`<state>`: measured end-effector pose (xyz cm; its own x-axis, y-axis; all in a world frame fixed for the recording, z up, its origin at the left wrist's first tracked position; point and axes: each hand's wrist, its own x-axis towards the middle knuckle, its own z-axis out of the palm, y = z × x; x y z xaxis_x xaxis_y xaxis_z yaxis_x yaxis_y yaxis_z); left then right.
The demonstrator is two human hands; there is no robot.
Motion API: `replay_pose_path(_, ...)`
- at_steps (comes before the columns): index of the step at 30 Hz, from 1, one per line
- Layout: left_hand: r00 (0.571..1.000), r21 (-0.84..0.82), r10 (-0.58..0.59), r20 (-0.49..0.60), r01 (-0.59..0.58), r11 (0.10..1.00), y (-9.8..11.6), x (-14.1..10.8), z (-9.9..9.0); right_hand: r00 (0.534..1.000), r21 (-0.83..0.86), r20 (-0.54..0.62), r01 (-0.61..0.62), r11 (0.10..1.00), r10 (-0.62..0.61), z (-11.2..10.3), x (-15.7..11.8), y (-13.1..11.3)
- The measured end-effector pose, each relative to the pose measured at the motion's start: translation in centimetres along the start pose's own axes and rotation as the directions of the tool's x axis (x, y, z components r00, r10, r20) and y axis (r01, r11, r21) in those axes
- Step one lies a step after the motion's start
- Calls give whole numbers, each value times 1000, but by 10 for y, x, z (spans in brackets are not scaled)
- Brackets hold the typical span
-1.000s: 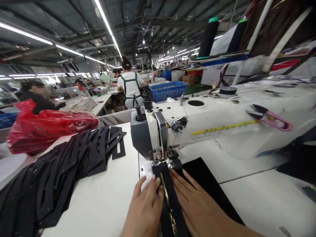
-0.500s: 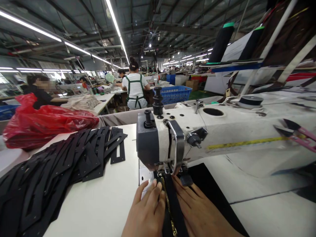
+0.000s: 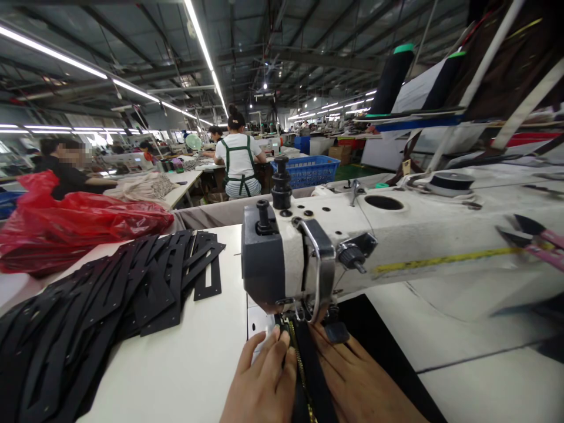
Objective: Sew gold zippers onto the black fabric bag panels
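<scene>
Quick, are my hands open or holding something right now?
Left hand: open, resting beside the zip.
Right hand: open, lying flat on the black cloth.

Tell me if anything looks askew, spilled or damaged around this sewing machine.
Mildly: the black slotted pieces left on the white table overlap at uneven angles, not squarely stacked, and the pink-handled snips against the sewing machine show parted blades. I see no spill or damage; the zipper lies between the left hand and right hand.

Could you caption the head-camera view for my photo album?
Left hand and right hand flank a gold-toned zipper at a white sewing machine, black slotted pieces piled at left.
</scene>
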<state>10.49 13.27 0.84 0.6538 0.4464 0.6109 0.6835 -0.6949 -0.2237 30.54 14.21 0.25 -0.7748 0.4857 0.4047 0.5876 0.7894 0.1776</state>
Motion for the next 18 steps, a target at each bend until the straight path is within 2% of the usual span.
replay_pose_path(7, 1000, -33, -15, 27, 15, 999, 1, 1, -4, 1000, 19, 13, -25, 999, 25, -3, -1, -4)
replay_pose_path(13, 996, -72, -33, 89, 39, 997, 2, 4, -9, 996, 4, 90, 13, 1000, -13, -8, 3, -3)
replay_pose_path(18, 993, -78, -26, 112, 35, 996, 4, 5, -7, 992, 130, 126, -40, 991, 24, -11, 4, -3)
